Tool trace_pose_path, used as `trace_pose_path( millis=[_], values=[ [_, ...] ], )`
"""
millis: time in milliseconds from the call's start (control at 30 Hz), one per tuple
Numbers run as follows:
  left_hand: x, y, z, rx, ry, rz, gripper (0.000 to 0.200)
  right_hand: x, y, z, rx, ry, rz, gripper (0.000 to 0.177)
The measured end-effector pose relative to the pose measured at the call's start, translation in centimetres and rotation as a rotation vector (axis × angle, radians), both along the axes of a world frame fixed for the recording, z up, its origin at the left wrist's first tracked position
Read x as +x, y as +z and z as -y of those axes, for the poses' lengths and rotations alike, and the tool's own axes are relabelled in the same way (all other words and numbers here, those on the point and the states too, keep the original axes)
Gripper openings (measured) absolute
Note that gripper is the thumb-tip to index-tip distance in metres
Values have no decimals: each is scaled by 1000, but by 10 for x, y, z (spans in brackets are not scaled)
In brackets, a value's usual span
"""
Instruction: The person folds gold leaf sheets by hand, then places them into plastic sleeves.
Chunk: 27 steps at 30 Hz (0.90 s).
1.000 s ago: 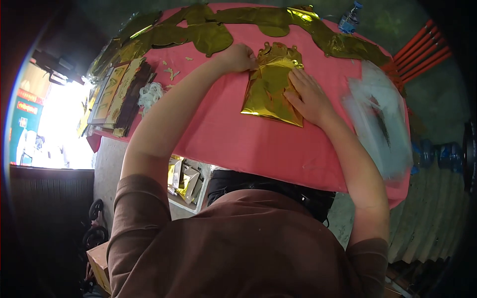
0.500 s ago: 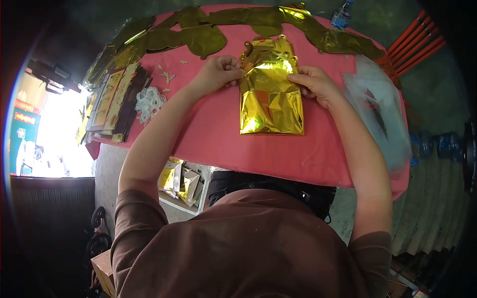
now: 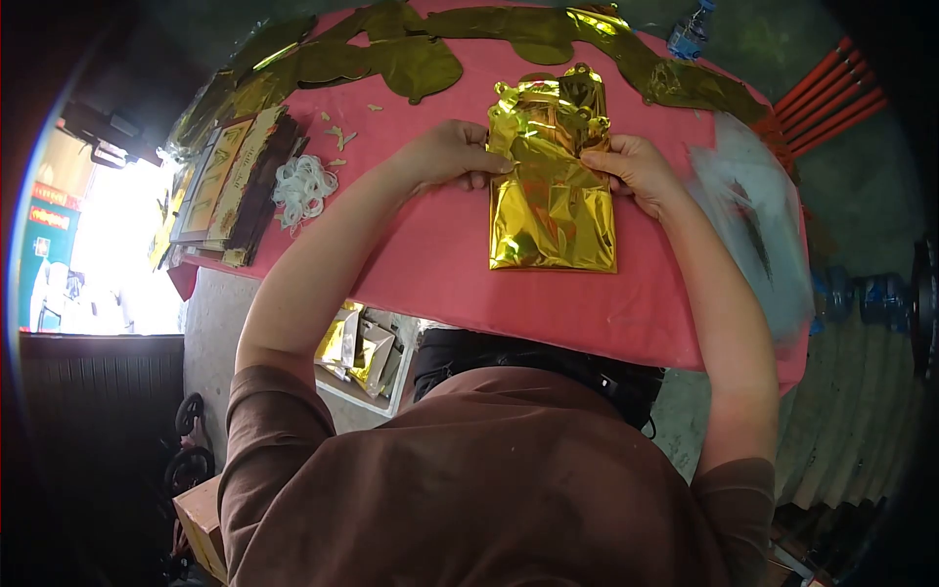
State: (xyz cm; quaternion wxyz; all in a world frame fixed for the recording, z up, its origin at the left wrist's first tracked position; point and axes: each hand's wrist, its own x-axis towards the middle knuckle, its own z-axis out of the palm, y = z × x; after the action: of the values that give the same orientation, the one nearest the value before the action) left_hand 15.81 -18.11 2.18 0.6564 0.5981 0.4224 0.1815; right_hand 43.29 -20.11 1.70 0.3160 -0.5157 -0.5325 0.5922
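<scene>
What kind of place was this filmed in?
Probably a small workshop or home packing area: gold foil pieces spread over a pink-covered table, a bin of foil packets below, and a cardboard box on the left.

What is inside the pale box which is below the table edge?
Gold and grey packets lie in the box. What lies beneath them is covered; the table hides the far part.
</scene>
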Motion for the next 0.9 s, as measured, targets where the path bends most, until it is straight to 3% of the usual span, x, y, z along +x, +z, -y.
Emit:
trace_pose_path(
  millis=[100, 200, 433, 533, 600, 667, 700, 733, 767, 833, 900],
  values=[
    [1, -9, -2, 74, 28, -35, 17, 0, -3, 0, 19, 9, -28, 13],
    [2, -2, 0, -57, 145, 60, 15, 0, 2, 2, 16, 19, 7, 12],
    [5, -6, 9, 173, 153, -15, 11, 10, -1, 0, 19, 79, 71, 11],
    [7, -7, 20, 332, 147, -72, 10, 9, -6, 4, 135, 119, 116, 15],
    [7, -7, 28, 415, 143, -112, 10, 3, -9, 15, 432, 51, 186, 19],
    [7, -3, 35, 901, 96, -421, 7, -1, -11, 24, 509, 42, 246, 19],
    [7, -5, 35, 895, 93, -421, 7, -1, -12, 26, 592, 29, 307, 20],
    [7, -9, 35, 1096, 65, -327, 6, 1, -9, 28, 585, 26, 306, 20],
    [7, -12, 35, 1291, 35, -225, 10, 5, -5, 29, 807, 143, 449, 20],
    [6, -12, 38, 1357, -45, -295, 13, 11, -5, 30, 1219, 355, 673, 17],
    [5, -10, 39, 1427, -122, -370, 16, 11, -2, 33, 1324, 389, 761, 17]
  ],
)
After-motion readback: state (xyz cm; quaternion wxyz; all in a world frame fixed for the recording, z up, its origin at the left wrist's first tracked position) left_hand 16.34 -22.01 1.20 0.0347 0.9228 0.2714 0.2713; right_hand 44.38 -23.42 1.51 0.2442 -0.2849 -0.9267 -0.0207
